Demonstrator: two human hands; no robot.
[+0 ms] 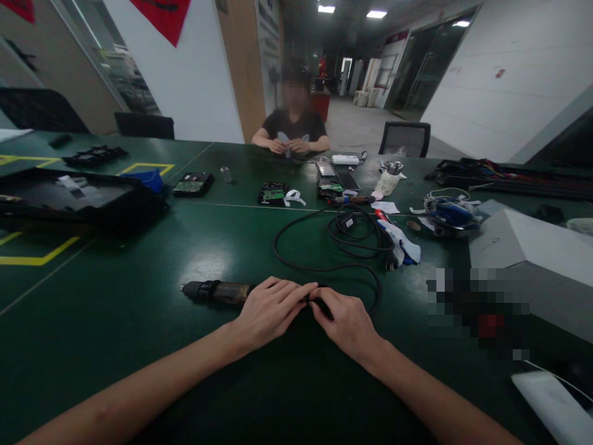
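An electric screwdriver [222,292] with a dark, brownish barrel lies on the green table, its tip pointing left. Around its rear end my left hand [273,309] is closed, the fingers stretched over the body. My right hand [345,321] is pinched at the back of the tool, where the black cable [377,290] joins it. The fingertips of both hands meet there and hide the joint. From my right hand the cable runs back over the table into a loose coil [354,232].
Across the table [213,235] sits a person [296,127] handling something pale. Circuit-board units [273,192], a cup of metal tools [388,182] and a blue-white glove [401,242] lie beyond my hands. A white box [532,259] stands right, a black tray [55,213] left.
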